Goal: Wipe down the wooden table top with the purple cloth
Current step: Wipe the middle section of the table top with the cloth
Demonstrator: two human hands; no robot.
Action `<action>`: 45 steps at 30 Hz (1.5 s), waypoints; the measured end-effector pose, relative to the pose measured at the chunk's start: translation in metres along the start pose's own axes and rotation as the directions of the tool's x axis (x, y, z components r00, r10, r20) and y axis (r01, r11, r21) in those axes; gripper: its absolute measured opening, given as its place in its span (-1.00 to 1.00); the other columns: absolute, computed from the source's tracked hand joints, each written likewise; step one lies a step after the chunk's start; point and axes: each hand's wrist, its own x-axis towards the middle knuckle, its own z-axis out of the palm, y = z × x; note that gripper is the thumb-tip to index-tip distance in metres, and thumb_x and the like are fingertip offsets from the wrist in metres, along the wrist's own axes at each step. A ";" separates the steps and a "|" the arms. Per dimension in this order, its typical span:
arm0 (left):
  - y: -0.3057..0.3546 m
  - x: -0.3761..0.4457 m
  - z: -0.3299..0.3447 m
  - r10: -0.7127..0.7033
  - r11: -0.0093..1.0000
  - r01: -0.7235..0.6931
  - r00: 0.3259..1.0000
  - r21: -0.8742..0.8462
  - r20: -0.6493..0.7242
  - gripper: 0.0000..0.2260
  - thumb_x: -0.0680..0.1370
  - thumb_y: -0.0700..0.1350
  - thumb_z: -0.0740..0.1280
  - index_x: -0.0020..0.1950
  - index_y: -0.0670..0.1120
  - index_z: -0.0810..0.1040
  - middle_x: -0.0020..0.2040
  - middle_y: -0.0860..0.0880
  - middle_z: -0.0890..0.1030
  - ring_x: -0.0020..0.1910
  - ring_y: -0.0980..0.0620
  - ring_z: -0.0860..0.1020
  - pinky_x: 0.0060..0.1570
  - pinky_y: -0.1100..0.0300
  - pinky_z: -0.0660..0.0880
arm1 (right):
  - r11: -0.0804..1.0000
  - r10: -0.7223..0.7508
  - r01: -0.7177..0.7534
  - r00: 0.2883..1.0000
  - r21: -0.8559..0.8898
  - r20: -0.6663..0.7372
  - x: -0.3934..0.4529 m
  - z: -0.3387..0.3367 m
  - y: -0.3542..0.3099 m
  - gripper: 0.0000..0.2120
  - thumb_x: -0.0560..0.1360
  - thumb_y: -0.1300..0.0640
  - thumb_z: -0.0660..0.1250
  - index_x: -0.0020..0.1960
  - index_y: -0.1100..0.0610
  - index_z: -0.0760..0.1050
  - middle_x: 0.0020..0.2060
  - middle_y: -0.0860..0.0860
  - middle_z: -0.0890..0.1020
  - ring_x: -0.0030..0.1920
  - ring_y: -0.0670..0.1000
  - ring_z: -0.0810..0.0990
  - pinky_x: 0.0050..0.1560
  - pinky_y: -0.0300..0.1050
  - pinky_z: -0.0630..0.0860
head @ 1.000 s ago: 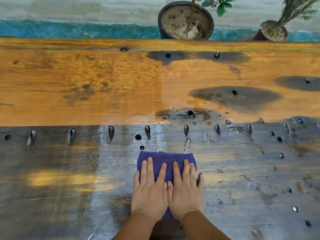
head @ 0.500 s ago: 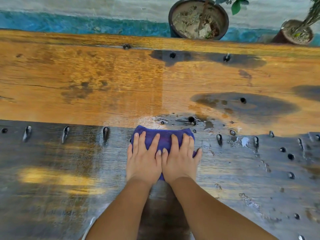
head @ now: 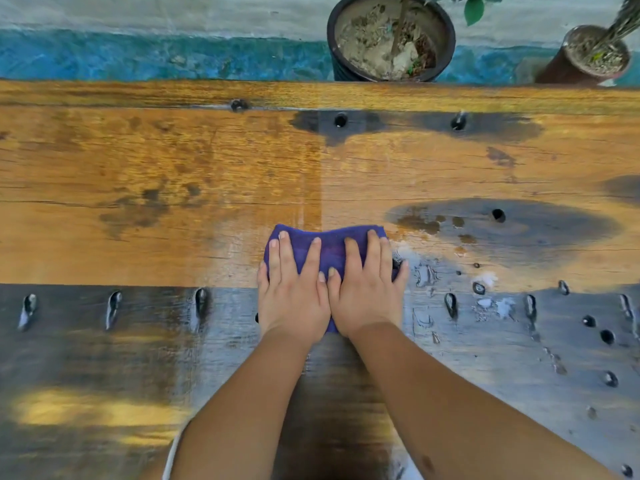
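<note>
1. My left hand (head: 292, 299) and right hand (head: 367, 296) lie side by side, fingers straight and flat, pressing the folded purple cloth (head: 327, 247) onto the wet, orange-brown plank wooden bench (head: 173, 168); neither grip is clenched, nothing is grasped.
2. The cloth sits mid-bench, just beside a dark wet patch (head: 512, 226).
3. To wipe well, I judge I should hold even pressure through both palms, push in straight overlapping lanes, and steer the cloth over the water beads (head: 426, 275) near the dark round holes (head: 498, 214) without snagging.
</note>
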 end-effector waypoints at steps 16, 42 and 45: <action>0.024 0.253 -0.048 -0.033 0.999 0.032 0.977 -0.007 -0.209 -0.49 0.60 0.12 -0.07 0.57 0.18 0.03 0.61 -0.15 -0.05 0.57 -0.12 -0.08 0.48 -0.12 -0.04 | 0.993 -0.121 0.118 0.983 -0.025 -0.138 0.256 -0.044 -0.029 -0.41 0.56 -0.18 -0.08 0.56 -0.05 0.05 0.57 0.08 0.03 0.55 0.09 -0.06 0.46 0.23 -0.11; 0.004 0.062 -0.017 0.077 0.997 -0.075 0.993 0.022 -0.090 -0.48 0.62 0.12 -0.10 0.59 0.11 -0.03 0.61 -0.11 -0.10 0.57 -0.13 -0.14 0.50 -0.12 -0.05 | 0.970 -0.242 0.243 0.970 -0.023 0.017 0.064 -0.022 -0.005 -0.40 0.60 -0.11 -0.11 0.58 0.10 -0.05 0.58 0.07 -0.02 0.55 0.06 -0.10 0.51 0.09 -0.10; -0.002 -0.030 -0.004 0.047 0.998 -0.047 0.999 0.035 -0.007 -0.46 0.60 0.12 -0.10 0.60 0.09 0.01 0.61 -0.12 -0.07 0.57 -0.15 -0.09 0.49 -0.12 -0.03 | 0.974 -0.223 0.225 0.971 -0.025 0.084 -0.027 -0.013 0.007 -0.39 0.60 -0.10 -0.08 0.59 0.10 -0.06 0.58 0.06 -0.03 0.56 0.06 -0.12 0.51 0.08 -0.13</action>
